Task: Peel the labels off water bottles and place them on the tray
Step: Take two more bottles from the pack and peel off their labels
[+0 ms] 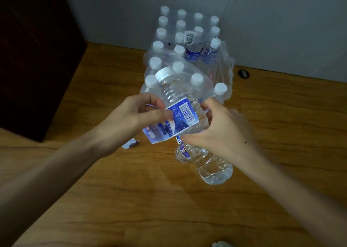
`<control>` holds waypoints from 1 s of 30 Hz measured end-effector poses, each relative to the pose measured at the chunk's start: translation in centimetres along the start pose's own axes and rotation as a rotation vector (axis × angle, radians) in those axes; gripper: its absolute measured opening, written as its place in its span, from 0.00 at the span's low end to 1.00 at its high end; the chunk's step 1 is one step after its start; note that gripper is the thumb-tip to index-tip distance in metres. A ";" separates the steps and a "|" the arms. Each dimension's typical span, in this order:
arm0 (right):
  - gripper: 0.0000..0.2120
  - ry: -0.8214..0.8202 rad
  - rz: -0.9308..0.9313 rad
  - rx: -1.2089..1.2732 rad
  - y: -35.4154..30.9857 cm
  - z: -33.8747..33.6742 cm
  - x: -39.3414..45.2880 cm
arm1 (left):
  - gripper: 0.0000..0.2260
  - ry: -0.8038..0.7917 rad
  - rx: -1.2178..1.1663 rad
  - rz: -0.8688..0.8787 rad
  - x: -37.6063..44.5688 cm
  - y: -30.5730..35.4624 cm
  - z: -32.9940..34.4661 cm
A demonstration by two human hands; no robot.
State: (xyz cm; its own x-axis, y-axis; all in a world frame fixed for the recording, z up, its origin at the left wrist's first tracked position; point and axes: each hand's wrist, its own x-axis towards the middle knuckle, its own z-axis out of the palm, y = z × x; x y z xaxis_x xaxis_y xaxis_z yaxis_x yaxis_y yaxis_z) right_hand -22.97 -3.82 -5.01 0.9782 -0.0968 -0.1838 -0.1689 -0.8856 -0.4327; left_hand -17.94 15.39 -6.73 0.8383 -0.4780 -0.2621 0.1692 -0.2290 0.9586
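A clear water bottle [178, 92] with a white cap is held tilted above the wooden table, cap pointing away from me. Its blue label [170, 123] with a barcode is partly lifted off the bottle. My left hand [135, 115] pinches the loose label between thumb and fingers. My right hand [221, 130] grips the bottle's middle from the right. A strip of blue label [183, 150] still clings low on the bottle, beside my right hand. No tray is in view.
A shrink-wrapped pack of capped bottles [180, 45] stands just behind my hands, its front torn open. A label scrap [129, 144] lies on the wooden table [131, 199]. A dark cabinet [33, 58] rises at left, a black round object [243, 73] sits by the wall.
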 end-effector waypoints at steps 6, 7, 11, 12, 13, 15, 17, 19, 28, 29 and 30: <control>0.28 0.060 -0.044 -0.118 -0.3 0.2 0.0 | 0.21 0.086 0.216 0.137 -0.7 0.8 2.3; 0.28 0.069 -0.053 -0.129 -0.4 0.2 0.0 | 0.19 0.114 0.233 0.164 -0.7 0.6 2.5; 0.28 0.034 -0.039 -0.084 -0.5 -0.1 0.1 | 0.15 0.160 0.261 0.298 -0.9 -0.2 2.5; 0.28 0.022 -0.035 -0.057 -0.5 -0.2 0.1 | 0.15 0.151 0.257 0.327 -1.0 -0.3 2.5; 0.27 0.013 -0.030 -0.026 -0.5 -0.2 0.1 | 0.16 0.134 0.254 0.352 -1.2 -0.3 2.4; 0.28 0.007 -0.015 0.042 -0.4 -0.2 0.1 | 0.17 0.098 0.251 0.396 -1.4 -0.2 2.5; 0.28 0.001 0.005 0.104 -0.2 -0.2 0.1 | 0.17 0.069 0.195 0.404 -1.7 -0.1 2.4; 0.27 -0.010 0.031 0.170 0.2 -0.1 0.2 | 0.11 0.107 0.117 0.352 -2.1 -0.6 1.7; 0.33 0.011 0.029 0.428 0.3 0.8 0.2 | 0.12 0.325 0.555 -0.057 1.0 -8.0 -3.0; 0.34 0.013 0.024 0.435 0.2 0.9 0.2 | 0.14 0.324 0.600 -0.056 1.4 -8.3 -3.1; 0.34 0.015 0.021 0.444 0.2 1.1 0.2 | 0.16 0.316 0.648 -0.060 1.8 -8.6 -3.2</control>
State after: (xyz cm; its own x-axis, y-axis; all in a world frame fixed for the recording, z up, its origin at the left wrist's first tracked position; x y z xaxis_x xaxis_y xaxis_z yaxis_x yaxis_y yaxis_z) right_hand -22.93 -3.50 -6.12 0.9751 -0.1216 -0.1853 -0.2209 -0.6028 -0.7667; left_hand -16.24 19.22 -15.06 0.9636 -0.2035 -0.1735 -0.0398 -0.7507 0.6595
